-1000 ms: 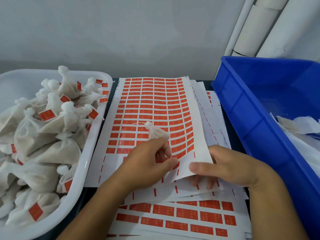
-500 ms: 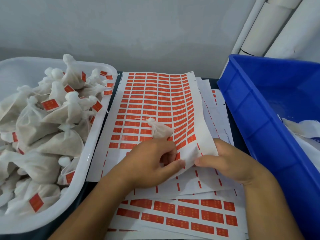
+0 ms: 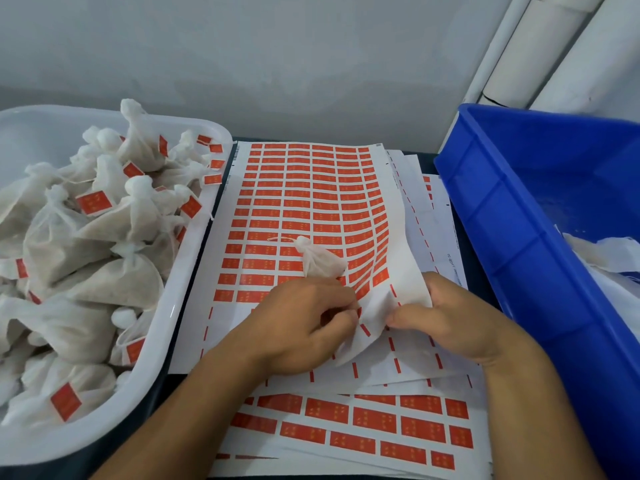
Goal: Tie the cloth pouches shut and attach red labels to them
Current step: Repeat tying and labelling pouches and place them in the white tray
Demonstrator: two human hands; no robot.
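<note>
A sheet of red labels (image 3: 311, 202) lies on the table in front of me, on top of other label sheets (image 3: 363, 424). My left hand (image 3: 298, 327) holds a small tied white cloth pouch (image 3: 320, 259) against the sheet, with its fingers curled at the sheet's lifted lower right part. My right hand (image 3: 450, 323) pinches that lifted corner of the sheet and bends it upward. Whether a label is peeled loose is hidden between the fingers.
A white tub (image 3: 180, 327) at the left is heaped with tied pouches carrying red labels (image 3: 93, 202). A blue bin (image 3: 512, 209) at the right holds white cloth items (image 3: 609, 251). White pipes (image 3: 540, 46) stand by the wall behind.
My right hand has lifted and curled the sheet's lower right corner further, moving closer to my left hand. The left hand's fingers have closed in on the raised edge, still holding the pouch.
</note>
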